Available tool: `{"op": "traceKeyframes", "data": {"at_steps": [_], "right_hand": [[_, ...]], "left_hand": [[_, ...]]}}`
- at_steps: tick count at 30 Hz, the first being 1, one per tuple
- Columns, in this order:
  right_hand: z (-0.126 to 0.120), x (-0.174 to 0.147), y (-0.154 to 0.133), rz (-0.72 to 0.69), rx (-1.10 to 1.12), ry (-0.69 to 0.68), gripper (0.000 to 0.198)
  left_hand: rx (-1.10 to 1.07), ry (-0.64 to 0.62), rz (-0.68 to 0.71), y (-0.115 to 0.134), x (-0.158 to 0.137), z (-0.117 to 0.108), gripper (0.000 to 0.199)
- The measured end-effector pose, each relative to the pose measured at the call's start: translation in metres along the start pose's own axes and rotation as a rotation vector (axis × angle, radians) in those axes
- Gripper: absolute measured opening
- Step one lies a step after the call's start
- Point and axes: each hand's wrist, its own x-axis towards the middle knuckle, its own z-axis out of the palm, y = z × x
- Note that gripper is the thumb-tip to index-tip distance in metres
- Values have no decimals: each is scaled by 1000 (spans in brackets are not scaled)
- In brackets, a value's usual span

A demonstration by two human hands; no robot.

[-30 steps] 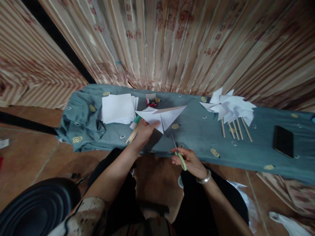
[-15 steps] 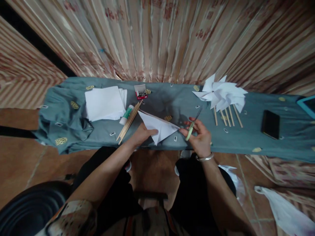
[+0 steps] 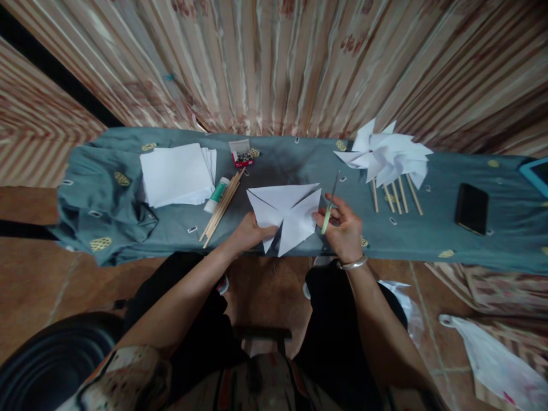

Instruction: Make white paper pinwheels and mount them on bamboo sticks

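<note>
A white paper sheet [image 3: 287, 208], slit inward from its corners, is spread flat between my hands over the table's near edge. My left hand [image 3: 252, 233] pinches its left side, thumb on top. My right hand [image 3: 345, 228] holds scissors [image 3: 327, 214] with pale green handles, blades pointing away from me, while its thumb and fingertips touch the sheet's right edge. Just left of the paper lie several wooden sticks [image 3: 223, 208] beside a glue stick [image 3: 217, 194]. Finished paper pinwheels [image 3: 391, 157] on sticks rest in a heap to the right.
A stack of white paper [image 3: 175, 174] lies at the left, with a small red box of pins [image 3: 241, 154] behind the sticks. A black phone [image 3: 471, 209] and a blue-edged device [image 3: 537, 176] are at the right. A curtain [image 3: 265, 68] hangs behind the cloth-covered table [image 3: 308, 160].
The paper was folded into a triangle and is now opened out, showing its corner slits. My right hand keeps the scissors, which have turned more upright.
</note>
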Motion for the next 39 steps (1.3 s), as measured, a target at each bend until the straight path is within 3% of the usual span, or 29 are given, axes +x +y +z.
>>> {"op": "traceKeyframes", "data": {"at_steps": [5, 8, 11, 14, 18, 23, 26, 28, 31, 35, 37, 39], "right_hand": [[4, 4, 1, 79, 112, 2, 57], [5, 7, 1, 126, 237, 30, 58], [7, 9, 0, 157, 308, 95, 58], [10, 9, -5, 172, 321, 154, 60], [17, 5, -13, 198, 343, 127, 61], [20, 1, -19, 264, 448, 69, 61], [17, -4, -22, 272, 452, -39, 54], [13, -11, -25, 275, 424, -128, 49], [7, -23, -29, 277, 397, -342, 46], [0, -31, -31, 342, 399, -733, 42], [-2, -31, -32, 372, 416, -834, 41], [-3, -29, -33, 389, 434, -852, 40]], "left_hand": [[-70, 15, 4, 2, 2, 0, 32], [-264, 34, -13, 3, 3, 2, 45], [-477, -45, -3, 4, 1, 6, 58], [-495, -102, -2, 2, -1, 13, 61], [-440, -24, -64, -4, 1, 30, 50], [-354, 193, -30, -9, 9, 40, 33], [-180, 257, 48, -6, 14, 30, 20], [-69, 306, 120, 0, 17, 19, 21], [25, 413, 217, 9, 20, 2, 18], [11, 494, 255, 21, 20, -10, 16], [-16, 510, 262, 25, 19, -11, 16], [-6, 523, 260, 28, 17, -10, 15]]}}
